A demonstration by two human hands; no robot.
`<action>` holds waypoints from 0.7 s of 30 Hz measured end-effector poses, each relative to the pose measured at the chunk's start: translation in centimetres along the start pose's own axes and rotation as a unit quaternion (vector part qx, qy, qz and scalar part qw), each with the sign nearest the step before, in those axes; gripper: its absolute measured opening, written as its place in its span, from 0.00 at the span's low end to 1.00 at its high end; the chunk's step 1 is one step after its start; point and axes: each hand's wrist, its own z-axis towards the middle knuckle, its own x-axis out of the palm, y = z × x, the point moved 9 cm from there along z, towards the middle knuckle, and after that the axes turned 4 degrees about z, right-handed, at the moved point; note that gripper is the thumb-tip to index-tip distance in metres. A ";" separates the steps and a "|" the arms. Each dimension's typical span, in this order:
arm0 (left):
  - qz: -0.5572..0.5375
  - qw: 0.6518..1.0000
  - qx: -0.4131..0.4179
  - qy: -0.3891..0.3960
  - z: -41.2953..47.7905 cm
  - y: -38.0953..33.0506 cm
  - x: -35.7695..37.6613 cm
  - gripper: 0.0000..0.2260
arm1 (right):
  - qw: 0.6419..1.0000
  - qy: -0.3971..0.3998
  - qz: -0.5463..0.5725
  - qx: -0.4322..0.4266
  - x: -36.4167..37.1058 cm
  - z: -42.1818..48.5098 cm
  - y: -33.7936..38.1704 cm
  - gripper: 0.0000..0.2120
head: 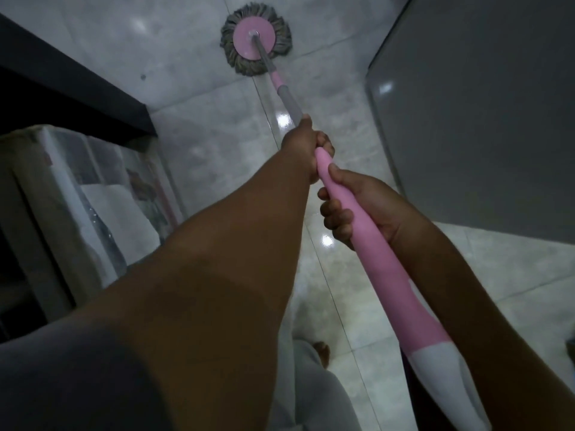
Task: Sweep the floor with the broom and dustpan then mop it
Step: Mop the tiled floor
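Grey-white glossy floor tiles (202, 98) fill most of the view. They are bounded on the right by a tall pale-grey flat panel (482, 88). On the left is a dark furniture edge (77, 88), with a bundle wrapped in clear plastic (93, 188) below it.

No broom or dustpan is in view. The sweeping stage is therefore judged complete, though this cannot be confirmed. The mopping stage is judged to be in progress. The tiles reflect points of light, but which areas have been mopped and which remain cannot be told.

The long pink-and-grey spin mop (277, 80) runs forward from the person. Its round head of grey strands with a pink disc (256, 42) lies flat on the floor, well ahead and between the furniture and the panel.

Grip state:
- The left hand (306, 144) is wrapped fully round the shaft where the thick pink handle sleeve (389, 275) meets the grey tube.
- The right hand (357, 209) sits just behind it, with the fingers curled round the sleeve and the thumb lying along it.

A bare foot (322, 353) shows near the bottom edge.
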 end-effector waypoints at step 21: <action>0.106 0.992 -0.071 0.025 -9.1 15.6 -0.3 0.22 | 0.997 -0.048 0.051 -0.028 -7.6 -10.2 -12.7 0.18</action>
